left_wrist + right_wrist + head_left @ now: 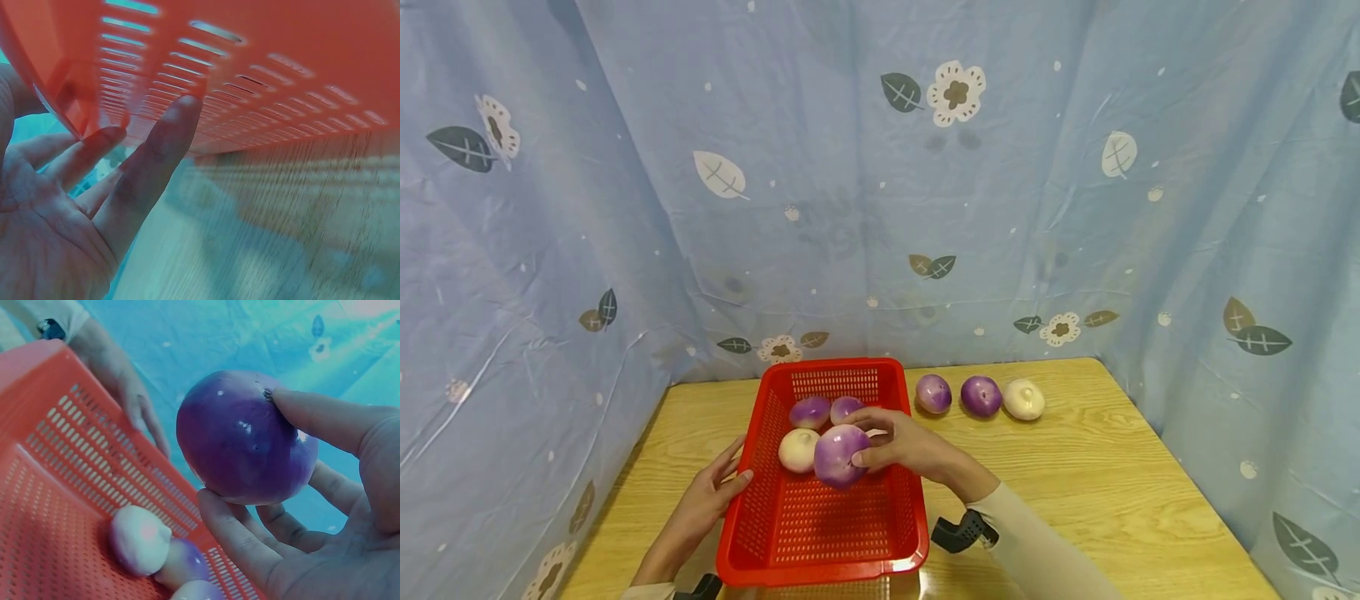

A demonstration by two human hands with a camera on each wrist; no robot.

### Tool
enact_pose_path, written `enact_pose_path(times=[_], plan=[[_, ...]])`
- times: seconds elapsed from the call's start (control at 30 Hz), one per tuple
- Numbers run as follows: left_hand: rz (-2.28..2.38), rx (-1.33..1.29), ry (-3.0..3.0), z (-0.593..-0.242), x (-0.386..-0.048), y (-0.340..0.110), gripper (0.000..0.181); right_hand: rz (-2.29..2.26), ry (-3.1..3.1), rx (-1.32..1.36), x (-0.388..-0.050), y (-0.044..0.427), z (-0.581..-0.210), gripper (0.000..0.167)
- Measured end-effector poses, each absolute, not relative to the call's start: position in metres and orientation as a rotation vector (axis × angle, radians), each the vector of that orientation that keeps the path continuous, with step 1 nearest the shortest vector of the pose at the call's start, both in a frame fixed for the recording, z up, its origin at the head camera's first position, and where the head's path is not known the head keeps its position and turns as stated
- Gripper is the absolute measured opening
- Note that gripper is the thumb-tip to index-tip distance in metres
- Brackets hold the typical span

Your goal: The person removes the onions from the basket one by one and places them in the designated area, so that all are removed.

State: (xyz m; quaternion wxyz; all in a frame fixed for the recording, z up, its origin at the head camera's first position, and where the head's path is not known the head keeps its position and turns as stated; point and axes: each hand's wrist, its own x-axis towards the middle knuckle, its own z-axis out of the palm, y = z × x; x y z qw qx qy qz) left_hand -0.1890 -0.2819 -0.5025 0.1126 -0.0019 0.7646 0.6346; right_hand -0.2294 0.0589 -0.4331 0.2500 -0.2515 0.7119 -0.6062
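Note:
My right hand [898, 446] holds a purple-and-white turnip [841, 457] above the red plastic basket [820, 575]. In the right wrist view, thumb and fingers pinch this turnip [240, 440] from opposite sides. My left hand [703, 497] grips the basket's left side, thumb over the rim. The left wrist view shows fingertips [182, 106] against the slotted outer wall [281, 69]. Inside, toward the far end, lie a white turnip [798, 451] and two purple ones [809, 412] [846, 408]; my right hand partly hides that area.
On the wooden table [1075, 492], right of the basket, sit a purple-white turnip [933, 393], a purple turnip [981, 396] and a white turnip [1024, 399] in a row. A blue patterned curtain [850, 208] hangs behind and along both sides.

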Motion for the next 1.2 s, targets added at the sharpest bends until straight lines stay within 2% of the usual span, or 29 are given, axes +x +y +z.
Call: enact_pose_path(times=[0.53,1.2], plan=[[1.850,0.005,2.246,-0.502,-0.190,-0.283,0.070,-1.816,1.976,-0.579,-0.226,0.098,-0.431,0.048],[1.861,0.021,2.240,-0.503,-0.190,-0.284,0.070,-2.044,1.947,-0.349,-0.221,0.147,-0.440,0.060]])
